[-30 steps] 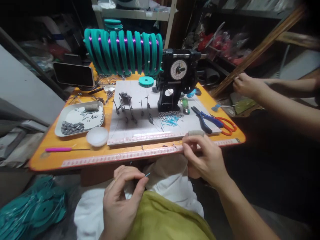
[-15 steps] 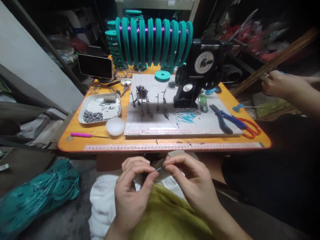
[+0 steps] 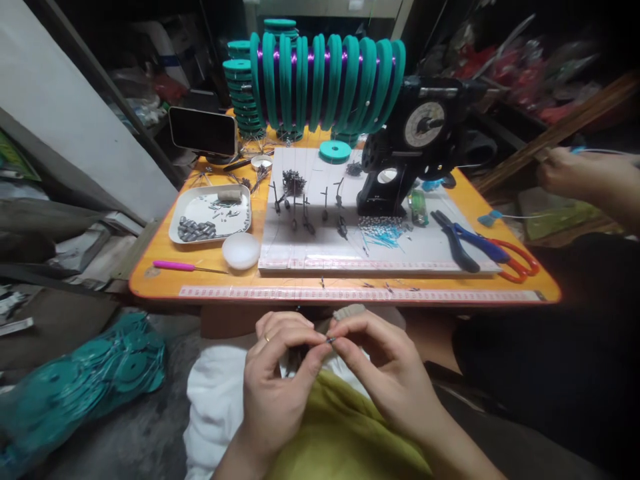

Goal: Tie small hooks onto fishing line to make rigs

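Note:
My left hand (image 3: 279, 370), with a ring on one finger, pinches a thin blue tube between thumb and forefinger. Opposite it, my right hand (image 3: 387, 357) pinches a small metal piece (image 3: 331, 340), too small to name surely. The fingertips of both hands meet above my lap, just in front of the table edge, and mostly hide the two pieces. Beyond them on the white board (image 3: 300, 250) lie short blue tubes (image 3: 384, 236) and a heap of tiny silvery pieces (image 3: 381, 221). Several dark weighted rigs (image 3: 325, 207) hang on lines over the board.
Teal spools (image 3: 327, 83) hang beside a black machine (image 3: 400, 147). The table also bears a white tray (image 3: 175, 233), a white bowl (image 3: 241, 251), a pink-handled needle tool (image 3: 173, 266), pliers (image 3: 455, 243) and red-handled scissors (image 3: 523, 263). A co-worker's hand (image 3: 565, 170) is at right.
My hands have come together, bringing the blue tube against the small metal piece. The gap between them has closed. The whole view has shifted a little, with the table now farther right.

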`<state>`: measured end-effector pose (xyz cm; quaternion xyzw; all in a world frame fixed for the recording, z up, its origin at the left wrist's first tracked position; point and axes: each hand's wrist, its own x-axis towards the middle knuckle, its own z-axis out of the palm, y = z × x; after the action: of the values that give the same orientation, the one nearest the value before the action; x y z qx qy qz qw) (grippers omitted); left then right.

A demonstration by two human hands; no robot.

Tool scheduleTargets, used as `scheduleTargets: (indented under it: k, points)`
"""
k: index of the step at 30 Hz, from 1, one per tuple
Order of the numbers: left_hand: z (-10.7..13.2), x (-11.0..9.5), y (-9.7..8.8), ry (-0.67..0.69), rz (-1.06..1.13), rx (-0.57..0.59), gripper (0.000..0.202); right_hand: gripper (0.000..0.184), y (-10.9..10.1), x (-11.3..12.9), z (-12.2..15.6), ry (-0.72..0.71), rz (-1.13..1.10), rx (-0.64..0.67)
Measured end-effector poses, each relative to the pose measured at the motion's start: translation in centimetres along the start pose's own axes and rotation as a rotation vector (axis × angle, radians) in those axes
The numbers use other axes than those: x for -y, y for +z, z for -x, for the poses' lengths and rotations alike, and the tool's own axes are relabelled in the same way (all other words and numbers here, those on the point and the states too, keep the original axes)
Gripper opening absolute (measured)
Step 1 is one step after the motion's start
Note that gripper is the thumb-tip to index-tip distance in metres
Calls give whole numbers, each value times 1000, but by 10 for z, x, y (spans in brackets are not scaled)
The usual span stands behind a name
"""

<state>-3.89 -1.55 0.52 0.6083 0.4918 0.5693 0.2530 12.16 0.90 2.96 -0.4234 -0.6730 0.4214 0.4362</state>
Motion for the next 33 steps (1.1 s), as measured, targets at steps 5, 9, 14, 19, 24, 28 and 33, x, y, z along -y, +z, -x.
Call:
scheduleTargets:
  k: [5, 9, 14, 19, 24, 28, 33]
  points:
    - [-4, 1, -3, 34, -26, -7, 15, 2, -2, -2, -3, -83, 80, -34]
    - [-3, 2, -2, -5, 33, -56, 12, 16, -9, -2, -5, -142, 175, -124]
    - [-3, 2, -1, -19, 60, -27, 13, 20, -14, 1, -2, -172, 172, -75]
    - [-2, -1, -2, -1, 14, 14, 10, 11, -11, 1, 0, -194, 176, -51]
    - [-8, -1, -11, 85, -128, 69, 13, 9, -11, -6, 0, -170, 240, -93]
    - [-26, 9, -23, 245, -301, 63, 15, 10, -14, -17, -5, -171, 373, -210]
    - [-53, 22, -29, 397, -423, 154, 11, 6, -26, -32, -14, -277, 707, -267]
